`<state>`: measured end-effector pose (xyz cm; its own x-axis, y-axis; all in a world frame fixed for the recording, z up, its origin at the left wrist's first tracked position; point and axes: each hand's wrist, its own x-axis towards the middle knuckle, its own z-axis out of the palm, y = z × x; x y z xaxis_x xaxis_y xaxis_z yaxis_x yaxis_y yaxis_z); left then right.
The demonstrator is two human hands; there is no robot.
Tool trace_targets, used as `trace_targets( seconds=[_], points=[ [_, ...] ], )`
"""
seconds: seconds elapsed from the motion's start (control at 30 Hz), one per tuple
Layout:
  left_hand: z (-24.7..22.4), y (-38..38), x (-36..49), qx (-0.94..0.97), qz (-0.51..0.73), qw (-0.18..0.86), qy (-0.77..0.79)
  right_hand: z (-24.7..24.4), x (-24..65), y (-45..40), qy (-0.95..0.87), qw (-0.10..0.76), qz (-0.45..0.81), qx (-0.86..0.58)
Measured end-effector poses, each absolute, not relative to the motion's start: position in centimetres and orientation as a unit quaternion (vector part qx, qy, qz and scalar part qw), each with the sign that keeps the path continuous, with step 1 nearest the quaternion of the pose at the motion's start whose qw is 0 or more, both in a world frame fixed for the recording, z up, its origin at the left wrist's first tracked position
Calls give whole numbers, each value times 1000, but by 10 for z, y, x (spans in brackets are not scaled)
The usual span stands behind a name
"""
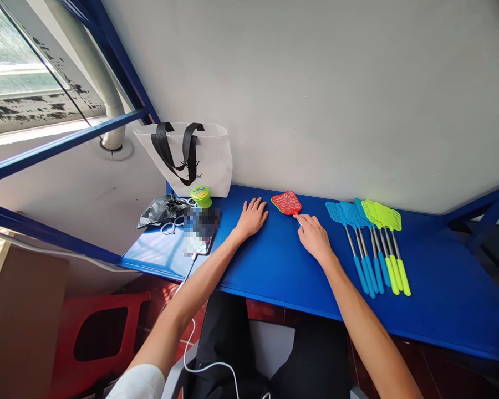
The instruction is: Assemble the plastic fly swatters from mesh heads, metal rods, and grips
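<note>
My left hand (pixel 253 219) lies flat on the blue tabletop with its fingers spread, holding nothing. To its right, a red fly swatter (pixel 290 203) lies with its mesh head toward the wall. A thin green edge shows under the red head at its left side. My right hand (pixel 314 237) is closed on the swatter's neck, just below the head; the rest of its handle is hidden under the hand. Further right, several blue fly swatters (pixel 360 260) and several yellow-green fly swatters (pixel 393 260) lie in an overlapping row, handles toward me.
A white tote bag (pixel 214 160) with black handles stands against the wall at the left. Near it are a green tub (pixel 202 196), a black plastic bag (pixel 160 210) and a blurred device with a white cable (pixel 187 271). A blue frame (pixel 58 147) borders the left.
</note>
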<state>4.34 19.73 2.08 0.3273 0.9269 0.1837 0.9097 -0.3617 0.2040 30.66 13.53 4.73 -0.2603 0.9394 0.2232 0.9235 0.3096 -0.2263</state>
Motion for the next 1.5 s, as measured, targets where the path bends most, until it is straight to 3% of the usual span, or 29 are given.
trace_targets(
  seconds=[0.23, 0.5, 0.8, 1.2, 1.33, 1.5],
  points=[
    [19, 198, 44, 815, 135, 29, 563, 43, 314, 143, -798, 169, 62, -576],
    [19, 197, 43, 816, 139, 28, 560, 40, 320, 150, -736, 299, 193, -576],
    [17, 199, 42, 818, 149, 34, 555, 59, 316, 145, -592, 436, 455, -503],
    [14, 199, 41, 817, 165, 41, 552, 70, 314, 141, -506, 589, 455, -436],
    [12, 200, 41, 811, 192, 64, 548, 68, 311, 142, -519, 587, 457, -421],
    [15, 197, 49, 798, 273, 125, 522, 53, 305, 143, -580, 516, 439, -452]
  ],
)
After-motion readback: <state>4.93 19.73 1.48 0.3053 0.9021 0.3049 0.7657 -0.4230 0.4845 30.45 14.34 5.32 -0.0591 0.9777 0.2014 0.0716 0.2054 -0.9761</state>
